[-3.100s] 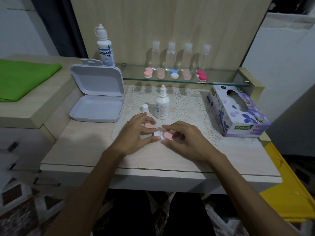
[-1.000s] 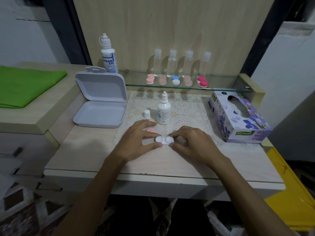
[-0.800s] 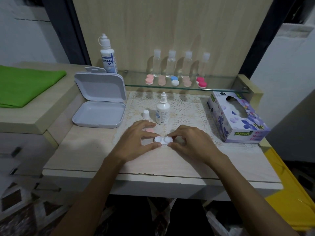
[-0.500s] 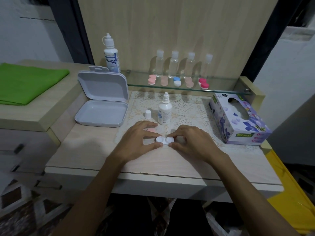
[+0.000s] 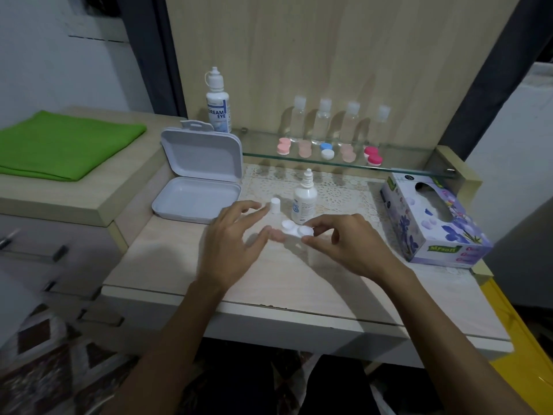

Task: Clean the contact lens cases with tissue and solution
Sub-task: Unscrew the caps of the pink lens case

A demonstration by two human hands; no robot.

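A white contact lens case [image 5: 294,228] with both wells uncovered is lifted a little off the table, pinched at its right end by my right hand [image 5: 344,244]. My left hand [image 5: 236,241] hovers just left of it with fingers spread, holding nothing. A pink cap [image 5: 277,236] lies on the table near my left fingertips. The small solution bottle [image 5: 304,199] stands uncapped behind the case, its white cap [image 5: 275,204] beside it. The purple tissue box [image 5: 431,223] sits at the right.
An open white plastic box [image 5: 197,187] lies at the left. The glass shelf [image 5: 344,164] holds several coloured lens cases and clear bottles; a large solution bottle [image 5: 218,103] stands at its left end. A green cloth [image 5: 59,145] lies far left. A lace mat [image 5: 335,190] covers the table's back.
Both hands held the white case on the table; now my right hand has lifted it alone and my left hand has let go and spread its fingers.
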